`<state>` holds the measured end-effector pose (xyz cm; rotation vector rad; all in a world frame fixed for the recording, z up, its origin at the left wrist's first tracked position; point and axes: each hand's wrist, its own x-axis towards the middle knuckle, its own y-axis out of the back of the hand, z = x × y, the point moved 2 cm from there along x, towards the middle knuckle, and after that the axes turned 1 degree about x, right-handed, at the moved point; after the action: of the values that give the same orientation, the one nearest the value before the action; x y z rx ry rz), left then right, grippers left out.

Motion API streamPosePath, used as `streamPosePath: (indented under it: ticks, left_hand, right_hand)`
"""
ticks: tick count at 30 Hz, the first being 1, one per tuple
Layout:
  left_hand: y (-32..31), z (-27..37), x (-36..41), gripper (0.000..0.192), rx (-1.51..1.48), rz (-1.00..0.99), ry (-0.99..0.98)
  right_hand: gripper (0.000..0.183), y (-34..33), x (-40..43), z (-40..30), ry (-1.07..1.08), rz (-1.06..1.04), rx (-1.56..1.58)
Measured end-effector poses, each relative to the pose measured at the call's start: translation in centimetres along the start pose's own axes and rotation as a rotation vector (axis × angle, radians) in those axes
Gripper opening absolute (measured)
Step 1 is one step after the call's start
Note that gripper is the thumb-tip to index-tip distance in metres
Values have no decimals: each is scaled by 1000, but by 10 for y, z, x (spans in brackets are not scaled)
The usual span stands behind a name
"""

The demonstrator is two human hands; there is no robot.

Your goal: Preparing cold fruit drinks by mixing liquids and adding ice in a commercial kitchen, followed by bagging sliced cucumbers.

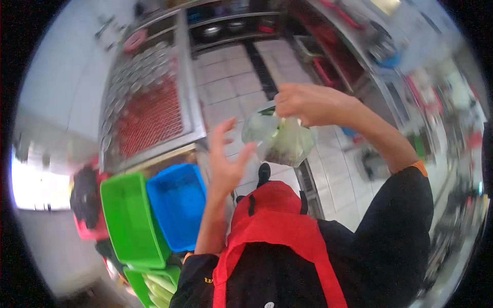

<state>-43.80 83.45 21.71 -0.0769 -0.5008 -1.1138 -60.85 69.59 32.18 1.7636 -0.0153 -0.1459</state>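
My right hand grips the top of a clear plastic bag and holds it up over the tiled floor. Pale green vegetables with darker leaf parts show through the bag; their exact kind is hard to tell. My left hand is raised to the left of the bag, fingers apart, holding nothing and somewhat blurred.
On my left stand a green plastic tub, a blue plastic tub and another green tub with long pale vegetables. Beyond them is a metal-edged counter with glassware and red mesh matting. Metal shelving and a right-hand counter line the room.
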Motion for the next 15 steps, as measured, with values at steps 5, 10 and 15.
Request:
streamPosePath:
  ticks: [5, 10, 15]
  left_hand:
    - [-178, 56, -49, 50, 353, -613, -109]
    - [-300, 83, -163, 20, -465, -900, 133]
    - [-380, 129, -251, 20, -738, -1284, 691]
  right_hand:
    - [18, -40, -138, -58, -393, 107, -29]
    - [37, -101, -311, -119, -641, 242, 265]
    - [92, -144, -495, -235, -768, 1294, 1168]
